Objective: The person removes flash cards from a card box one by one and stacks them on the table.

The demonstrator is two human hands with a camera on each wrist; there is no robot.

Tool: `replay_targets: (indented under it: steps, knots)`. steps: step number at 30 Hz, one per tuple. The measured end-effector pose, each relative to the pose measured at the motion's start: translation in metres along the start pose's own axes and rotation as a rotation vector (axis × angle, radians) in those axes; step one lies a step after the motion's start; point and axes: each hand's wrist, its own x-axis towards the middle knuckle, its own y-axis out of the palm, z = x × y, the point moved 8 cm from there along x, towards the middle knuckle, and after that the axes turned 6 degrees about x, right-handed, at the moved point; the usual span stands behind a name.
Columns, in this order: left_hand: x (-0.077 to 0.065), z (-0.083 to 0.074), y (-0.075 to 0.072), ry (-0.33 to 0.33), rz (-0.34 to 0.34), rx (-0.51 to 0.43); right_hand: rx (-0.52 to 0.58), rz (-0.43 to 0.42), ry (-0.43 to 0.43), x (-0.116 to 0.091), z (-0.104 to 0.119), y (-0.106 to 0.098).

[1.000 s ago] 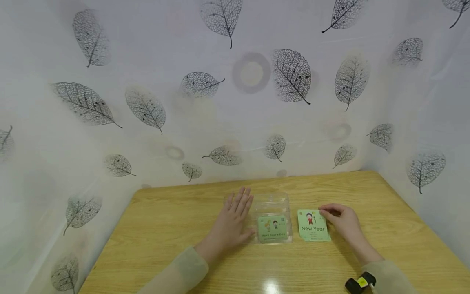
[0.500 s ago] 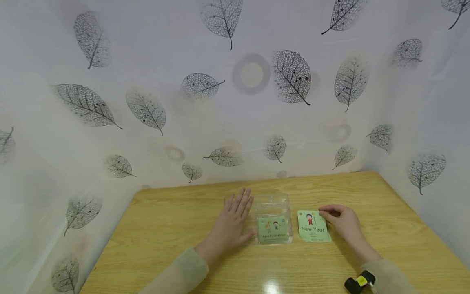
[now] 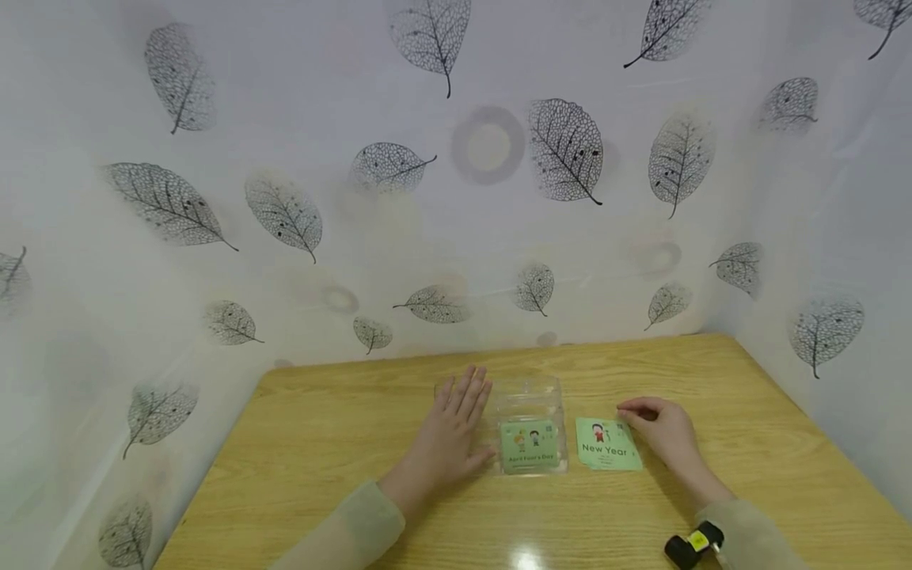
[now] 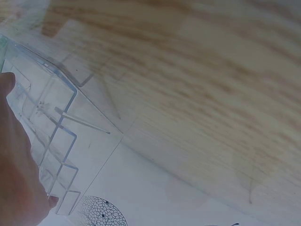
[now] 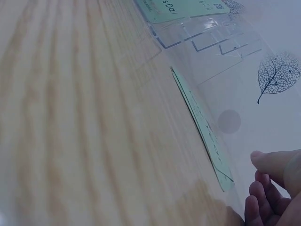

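My left hand (image 3: pixel 445 435) lies with straight fingers over the left part of a clear plastic tiered card holder (image 3: pixel 529 404); the left wrist view shows the hand (image 4: pixel 19 165) against the holder's stepped side (image 4: pixel 61 136). A green "April Fool's Day" card (image 3: pixel 529 445) sits in the front tier. To the right of it, a small pile of green cards topped by a "New Year" card (image 3: pixel 606 447) rests on the table. Just past the pile's far right corner is my right hand (image 3: pixel 666 431), fingers loosely bent and holding nothing. A gap separates this hand (image 5: pixel 275 188) from the pile (image 5: pixel 202 129) in the right wrist view.
A wooden table (image 3: pixel 321 443) carries everything. White curtains with a leaf print (image 3: pixel 342 237) surround its back and sides. On my right sleeve is a black device with a yellow label (image 3: pixel 697 541).
The "New Year" card has slipped out of my right fingertips and dropped flat onto the pile. The right hand has barely shifted, and the left hand stays in place.
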Motion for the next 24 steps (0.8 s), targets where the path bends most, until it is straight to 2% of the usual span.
replay_targets:
  steps: [5, 24]
  knots:
    - [-0.0003, 0.0006, -0.0009, -0.001, -0.022, 0.016, -0.003, -0.006, -0.013, -0.0012, 0.0043, -0.0010]
    - [-0.0004, -0.0002, 0.0007, 0.001, 0.011, 0.000, 0.026, -0.032, -0.009, -0.0025, 0.0053, -0.0028]
